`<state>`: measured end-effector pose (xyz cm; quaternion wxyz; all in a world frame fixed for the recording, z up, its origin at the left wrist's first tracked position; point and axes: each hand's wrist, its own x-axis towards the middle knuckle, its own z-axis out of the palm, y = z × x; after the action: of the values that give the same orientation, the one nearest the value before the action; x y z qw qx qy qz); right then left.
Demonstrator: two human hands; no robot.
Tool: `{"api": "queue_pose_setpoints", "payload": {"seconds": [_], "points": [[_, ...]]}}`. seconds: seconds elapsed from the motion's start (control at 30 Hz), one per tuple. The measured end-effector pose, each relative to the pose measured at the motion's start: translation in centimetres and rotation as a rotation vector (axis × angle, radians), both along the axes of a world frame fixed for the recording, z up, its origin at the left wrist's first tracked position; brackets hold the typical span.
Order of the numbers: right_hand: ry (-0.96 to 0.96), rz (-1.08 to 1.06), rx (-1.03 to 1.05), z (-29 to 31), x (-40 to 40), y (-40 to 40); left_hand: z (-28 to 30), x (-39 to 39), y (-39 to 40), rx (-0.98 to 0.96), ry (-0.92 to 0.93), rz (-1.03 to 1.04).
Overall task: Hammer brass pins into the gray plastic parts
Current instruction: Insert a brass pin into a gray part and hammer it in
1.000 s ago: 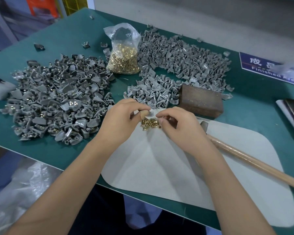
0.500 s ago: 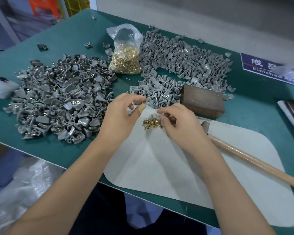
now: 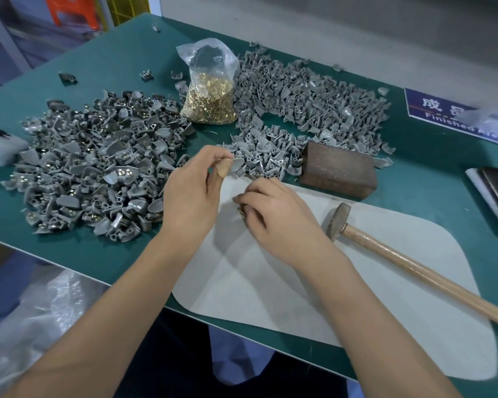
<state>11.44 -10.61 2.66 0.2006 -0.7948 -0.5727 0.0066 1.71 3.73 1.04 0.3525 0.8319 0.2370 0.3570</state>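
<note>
Gray plastic parts with brass already showing in them (image 3: 98, 168) are being kept in a loose heap to the left of the pale mat (image 3: 357, 282), probably as the finished pile. Behind the mat's left corner, a clear bag of brass pins (image 3: 210, 101) is being stood upright with its mouth open, so refills can be taken easily. At that same corner, a single gray part (image 3: 237, 163) is being pinched between thumb and fingertips of the left hand (image 3: 190, 202), lifted from the near edge of the unpinned heap (image 3: 308, 104) lying behind the mat. Just beside it, over the mat, the right hand (image 3: 276, 214) is being curled down with fingertips pressed together on a small cluster of brass pins (image 3: 242, 212), mostly hidden beneath it; whether one is actually gripped cannot be told. A rusty metal block (image 3: 338, 169) is being kept at the mat's back edge, likely as an anvil. On the mat's right side a hammer (image 3: 338, 222) is being left lying, untouched, within reach. All of this is being done on a green bench top (image 3: 104, 53), with a blue sign (image 3: 431, 107) at the far right and crates blurred beyond.
</note>
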Motion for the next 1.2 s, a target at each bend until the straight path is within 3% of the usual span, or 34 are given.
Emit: {"api": "queue_pose_setpoints", "payload": {"seconds": [0.2,0.67,0.9,1.07,1.2], "points": [[0.033,-0.022,0.051,0.1,0.0,-1.1,-0.3,0.2,-0.3,-0.111,0.03,-0.127],[0.134,-0.063,0.115,0.3,0.2,-1.4,-0.1,0.3,-0.3,-0.028,0.059,-0.139],[0.082,-0.07,0.144,-0.2,0.1,-1.3,-0.3,0.4,-0.2,-0.004,0.079,-0.174],[0.292,-0.198,0.349,0.2,0.7,-1.8,-0.1,0.4,-0.4,-0.01,0.078,-0.154],[0.341,-0.22,0.381,0.6,1.3,-2.0,0.2,0.2,-0.5,-0.02,0.09,-0.154]]}}
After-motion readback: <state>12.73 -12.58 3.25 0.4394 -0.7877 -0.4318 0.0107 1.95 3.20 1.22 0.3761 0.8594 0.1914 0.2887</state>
